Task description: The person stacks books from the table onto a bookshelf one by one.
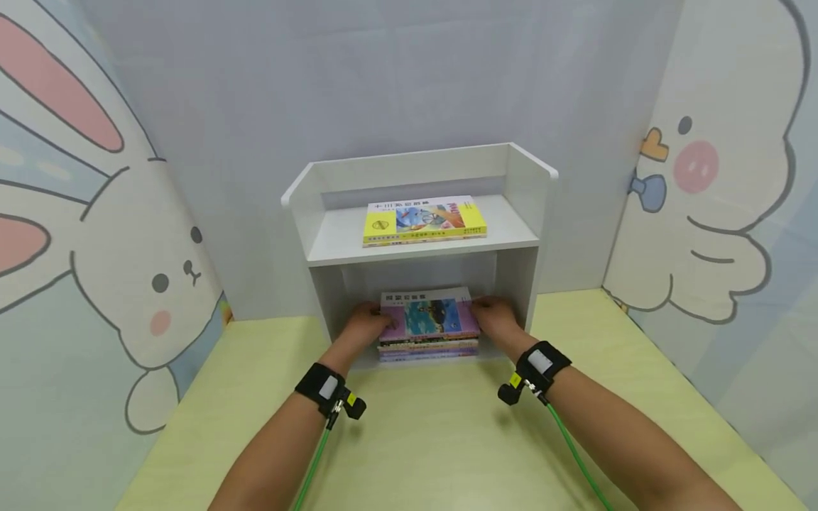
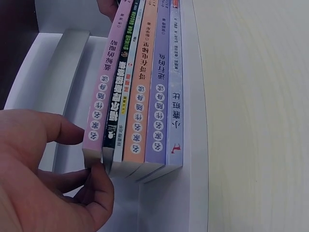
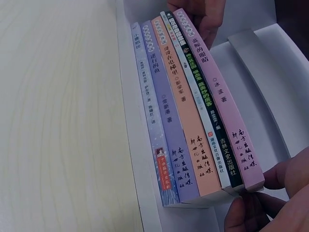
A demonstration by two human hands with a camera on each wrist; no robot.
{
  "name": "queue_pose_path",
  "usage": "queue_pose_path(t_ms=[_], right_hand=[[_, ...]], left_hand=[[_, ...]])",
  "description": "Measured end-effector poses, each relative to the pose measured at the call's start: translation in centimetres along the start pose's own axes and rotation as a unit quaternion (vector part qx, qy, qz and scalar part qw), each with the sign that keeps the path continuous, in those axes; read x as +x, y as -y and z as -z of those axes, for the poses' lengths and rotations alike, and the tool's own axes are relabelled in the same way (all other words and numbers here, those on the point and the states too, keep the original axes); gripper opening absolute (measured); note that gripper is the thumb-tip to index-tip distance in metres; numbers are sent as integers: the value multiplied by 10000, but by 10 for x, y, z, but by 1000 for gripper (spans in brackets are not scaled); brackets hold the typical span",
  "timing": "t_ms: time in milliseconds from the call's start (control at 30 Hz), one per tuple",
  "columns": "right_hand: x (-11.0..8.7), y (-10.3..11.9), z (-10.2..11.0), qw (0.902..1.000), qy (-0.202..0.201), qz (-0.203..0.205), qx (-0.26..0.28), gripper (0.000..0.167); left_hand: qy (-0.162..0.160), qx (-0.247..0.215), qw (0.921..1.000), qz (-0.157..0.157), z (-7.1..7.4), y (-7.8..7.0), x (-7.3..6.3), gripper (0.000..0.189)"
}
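A pink-purple book [image 1: 431,319] lies on top of a stack of several books [image 1: 428,349] on the lower level of a white shelf [image 1: 335,234]. My left hand [image 1: 366,325] pinches the book's left end, the thumb on the cover side and fingers under it in the left wrist view. At the opposite end, my right hand [image 1: 498,319] grips the same book between thumb and fingers. Below the pink book [image 2: 99,116], a black-spined book [image 2: 119,96] and an orange-spined one [image 3: 181,106] show, spines facing the front edge.
Two yellow books [image 1: 424,221] lie on the shelf's upper level. The shelf's side walls [image 1: 519,280] stand close outside both hands. A pale yellow table [image 1: 434,440] spreads in front. Green cables [image 1: 575,454] run from the wrist straps.
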State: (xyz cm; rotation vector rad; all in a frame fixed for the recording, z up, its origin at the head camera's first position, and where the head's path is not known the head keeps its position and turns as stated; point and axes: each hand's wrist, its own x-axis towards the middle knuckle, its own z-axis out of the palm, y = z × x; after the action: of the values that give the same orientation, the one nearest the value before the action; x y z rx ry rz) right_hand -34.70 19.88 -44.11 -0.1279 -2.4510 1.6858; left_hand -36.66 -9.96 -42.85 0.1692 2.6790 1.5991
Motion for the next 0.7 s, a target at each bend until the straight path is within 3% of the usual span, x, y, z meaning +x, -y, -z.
queue_pose_path(t_ms=[267,467,567,700], right_hand=[[0,-2,0,9998,41,-119,-178,39],[-2,0,1,9995,44,-21,-318,42],[-7,3,6,9980,73,251,-573,45],[-21,14,22,9883,162,939,-1195,47]], left_hand=[[-73,171,9998,81,-3,2,-1,35],[-201,342,9992,58,-5,1,-2,55],[-338,518,9980,-113,0,2,-6,62],[-444,983,9925,-584,16,0,-26,59]])
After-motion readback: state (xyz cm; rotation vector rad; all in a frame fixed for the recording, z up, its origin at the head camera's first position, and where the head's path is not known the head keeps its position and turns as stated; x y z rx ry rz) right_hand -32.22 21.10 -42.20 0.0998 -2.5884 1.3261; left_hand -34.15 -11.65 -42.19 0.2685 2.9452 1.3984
